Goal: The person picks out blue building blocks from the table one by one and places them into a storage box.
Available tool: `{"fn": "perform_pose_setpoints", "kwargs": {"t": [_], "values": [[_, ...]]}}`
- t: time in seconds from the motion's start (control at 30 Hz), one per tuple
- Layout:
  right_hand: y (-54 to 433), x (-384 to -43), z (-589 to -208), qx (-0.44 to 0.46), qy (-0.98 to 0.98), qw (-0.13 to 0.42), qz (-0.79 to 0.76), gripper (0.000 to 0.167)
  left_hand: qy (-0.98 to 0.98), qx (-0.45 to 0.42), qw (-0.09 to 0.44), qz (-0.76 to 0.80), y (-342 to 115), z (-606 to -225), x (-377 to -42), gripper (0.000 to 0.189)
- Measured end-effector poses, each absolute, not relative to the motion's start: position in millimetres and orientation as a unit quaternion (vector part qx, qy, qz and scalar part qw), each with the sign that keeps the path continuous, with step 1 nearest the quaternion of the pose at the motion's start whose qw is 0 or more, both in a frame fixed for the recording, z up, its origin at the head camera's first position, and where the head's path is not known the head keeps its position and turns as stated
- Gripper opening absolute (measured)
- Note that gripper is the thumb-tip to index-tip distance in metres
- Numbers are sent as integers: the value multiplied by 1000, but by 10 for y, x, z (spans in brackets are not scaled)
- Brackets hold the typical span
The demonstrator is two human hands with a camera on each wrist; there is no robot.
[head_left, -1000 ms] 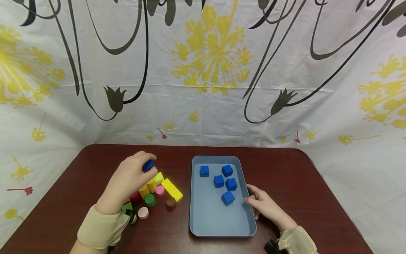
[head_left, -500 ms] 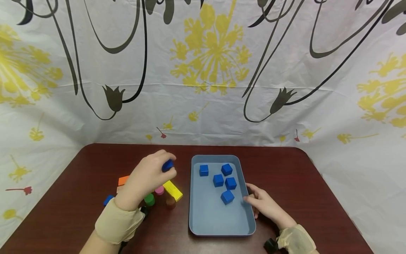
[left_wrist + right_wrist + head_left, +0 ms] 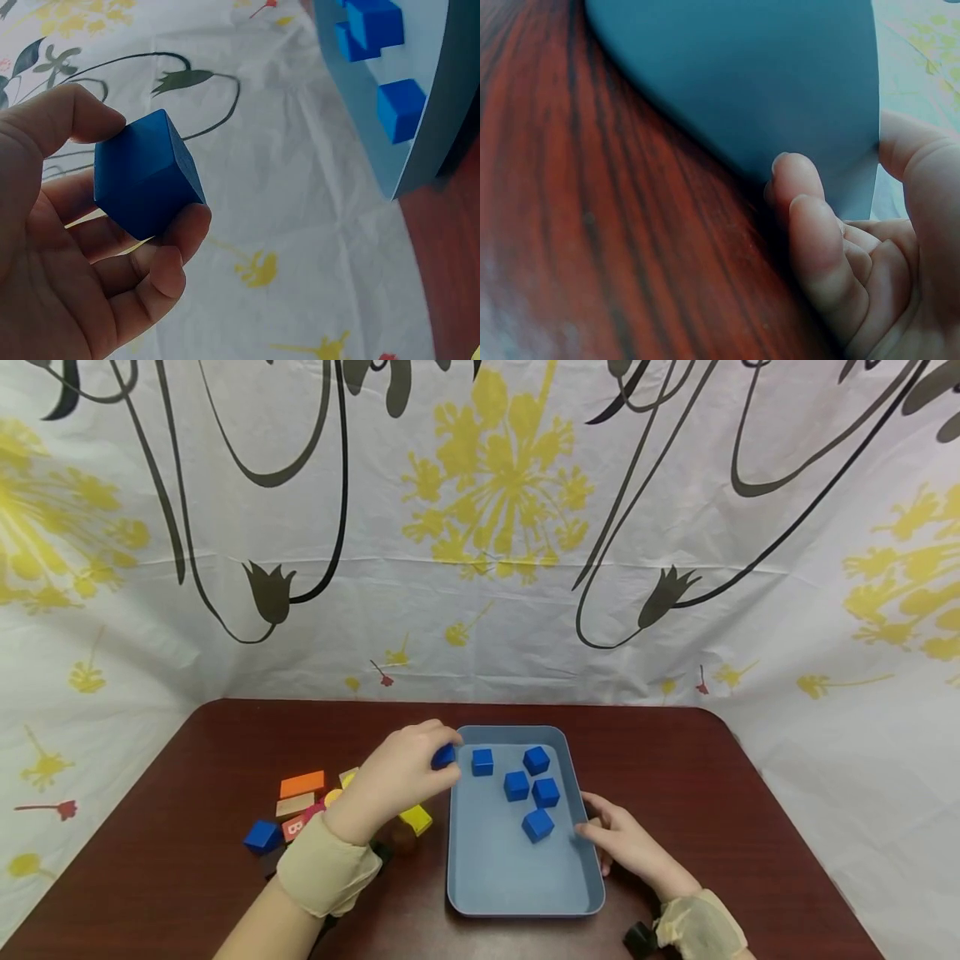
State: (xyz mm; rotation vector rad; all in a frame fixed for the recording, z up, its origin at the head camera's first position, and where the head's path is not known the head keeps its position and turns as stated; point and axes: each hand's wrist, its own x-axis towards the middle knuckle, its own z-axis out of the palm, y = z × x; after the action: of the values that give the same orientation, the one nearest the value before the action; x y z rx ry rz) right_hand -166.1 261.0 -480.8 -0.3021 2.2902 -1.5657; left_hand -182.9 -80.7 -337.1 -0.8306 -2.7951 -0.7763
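My left hand [image 3: 405,768] pinches a blue cube [image 3: 142,176] between thumb and fingertips, at the left rim of the grey-blue tray [image 3: 517,881]. In the left wrist view the cube is tilted, one corner up, and the tray's wall stands to its right. Several more blue cubes [image 3: 537,826] sit apart in the upper half of the tray. My right hand [image 3: 626,839] grips the tray's right edge. In the right wrist view its thumb is at the rim and its curled fingers [image 3: 815,236] are against the outer wall.
Left of the tray lies a pile of blocks, partly hidden by the left forearm: an orange block [image 3: 302,784], a blue block [image 3: 262,837], a yellow block [image 3: 416,818] and others. The dark brown table [image 3: 675,760] ends at a patterned white cloth [image 3: 480,652].
My left hand has carried the blue cube rightward, from over the pile to the tray's left rim. The right hand and the tray have stayed in place.
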Motion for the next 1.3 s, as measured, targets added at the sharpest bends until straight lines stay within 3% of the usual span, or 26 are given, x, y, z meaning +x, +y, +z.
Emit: {"fn": "perform_pose_setpoints", "kwargs": {"t": [0.37, 1.3], "values": [[2614, -1662, -4807, -107, 807, 176, -553, 65, -921, -292, 12, -259, -590, -3493, -1967, 29], [2626, -1681, -4831, -105, 809, 186, -548, 67, -927, -273, -33, -256, -185, -3862, -2198, 30]]}}
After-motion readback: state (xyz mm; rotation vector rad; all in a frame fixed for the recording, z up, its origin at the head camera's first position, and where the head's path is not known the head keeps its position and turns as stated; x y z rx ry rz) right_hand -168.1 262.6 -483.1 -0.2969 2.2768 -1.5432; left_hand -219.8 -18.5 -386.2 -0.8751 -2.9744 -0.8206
